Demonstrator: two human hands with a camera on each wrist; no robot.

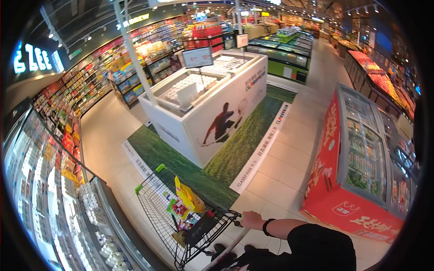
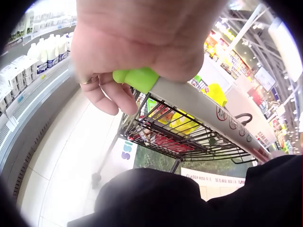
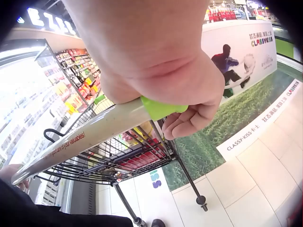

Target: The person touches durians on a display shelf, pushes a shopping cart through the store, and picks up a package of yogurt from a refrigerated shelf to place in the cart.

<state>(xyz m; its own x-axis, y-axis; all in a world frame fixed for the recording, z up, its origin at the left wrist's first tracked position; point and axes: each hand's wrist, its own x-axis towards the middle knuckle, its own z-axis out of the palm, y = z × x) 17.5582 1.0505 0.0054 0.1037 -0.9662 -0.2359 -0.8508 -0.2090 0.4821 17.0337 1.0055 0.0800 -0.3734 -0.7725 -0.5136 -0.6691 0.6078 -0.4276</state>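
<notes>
A wire shopping cart (image 1: pixel 156 203) stands in front of the person, with a yellow bag (image 1: pixel 189 196) and a red and green packet (image 1: pixel 177 208) inside it. In the left wrist view, the left hand (image 2: pixel 142 47) grips one green-capped end of the grey cart handle (image 2: pixel 203 106), its fingers curled down over it. At the opposite end, the right hand (image 3: pixel 165 78) wraps round the handle beside a green cap (image 3: pixel 161 109). The head view shows the right hand (image 1: pixel 253 220) at the cart's near side, a black band on its wrist.
A refrigerated dairy shelf (image 1: pixel 108 217) runs along the left. Ahead is a white chest freezer display (image 1: pixel 181 131) on a grass-printed floor mat (image 1: pixel 253 140). To the right stands a red freezer (image 1: pixel 357 207); pale floor tiles (image 1: pixel 289 158) lie between.
</notes>
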